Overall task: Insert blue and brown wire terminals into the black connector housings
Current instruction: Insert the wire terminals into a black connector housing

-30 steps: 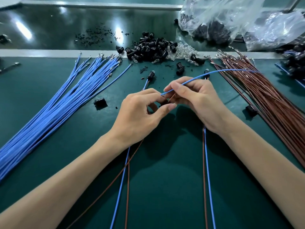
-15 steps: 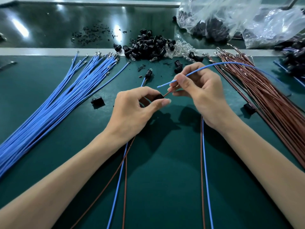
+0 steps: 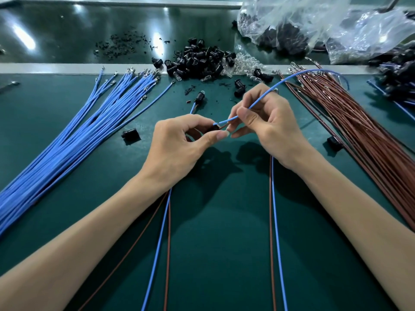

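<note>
Hands meet over the green counter (image 3: pixel 213 232) at mid-frame. My left hand (image 3: pixel 179 147) curls thumb and forefinger round a black connector housing (image 3: pixel 210 129), most of it hidden behind my fingers. My right hand (image 3: pixel 269 124) pinches a blue wire (image 3: pixel 265 98) between thumb and forefinger, with the wire's near end at the mouth of the housing; whether its terminal is seated I cannot tell. A short brown wire end (image 3: pixel 222 126) shows just below the blue one at the same spot. The blue wire arcs up and away to the right, passing over the bundle of brown wires (image 3: pixel 363 135) fanned along the counter's right side. A bundle of blue wires (image 3: pixel 74 140) fans along the left side, terminals pointing toward the far edge. Between the two bundles, at the far edge, lies a pile of black housings (image 3: pixel 202 61), with clear plastic bags (image 3: pixel 314 23) beyond it to the right. One loose housing (image 3: pixel 131 135) lies near the blue bundle, and a second loose housing (image 3: pixel 334 142) lies just beside the brown bundle. Blue-and-brown wire pairs (image 3: pixel 276 232) run from under each wrist toward me
</note>
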{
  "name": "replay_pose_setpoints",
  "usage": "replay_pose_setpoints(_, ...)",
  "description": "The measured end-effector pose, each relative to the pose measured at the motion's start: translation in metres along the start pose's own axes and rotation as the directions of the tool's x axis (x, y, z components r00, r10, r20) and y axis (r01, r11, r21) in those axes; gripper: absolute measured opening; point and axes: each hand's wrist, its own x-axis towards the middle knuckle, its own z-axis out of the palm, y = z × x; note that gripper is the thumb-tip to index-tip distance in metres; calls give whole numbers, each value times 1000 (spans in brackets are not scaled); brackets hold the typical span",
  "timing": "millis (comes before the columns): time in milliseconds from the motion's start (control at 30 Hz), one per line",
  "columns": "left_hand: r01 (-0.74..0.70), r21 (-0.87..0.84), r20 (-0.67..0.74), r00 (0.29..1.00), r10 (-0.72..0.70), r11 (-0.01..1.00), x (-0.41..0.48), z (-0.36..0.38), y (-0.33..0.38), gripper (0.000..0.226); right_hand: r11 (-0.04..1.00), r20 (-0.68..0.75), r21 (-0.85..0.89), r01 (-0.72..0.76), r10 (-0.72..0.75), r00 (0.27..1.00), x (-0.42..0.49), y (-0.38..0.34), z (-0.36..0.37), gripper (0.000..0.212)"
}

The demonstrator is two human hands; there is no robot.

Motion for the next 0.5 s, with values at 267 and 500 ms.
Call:
replay_pose_setpoints(267, 0, -10, 0, 1000, 0, 1000, 0, -1, 0, 24, 999, -11, -49, 15, -15, 1000, 0, 0, 0, 13)
replay_pose_setpoints(500, -10, 19, 42, 999, 9, 1000, -1, -1, -1, 11, 996, 22, -88, 10, -8, 1000, -1, 3, 6, 15)
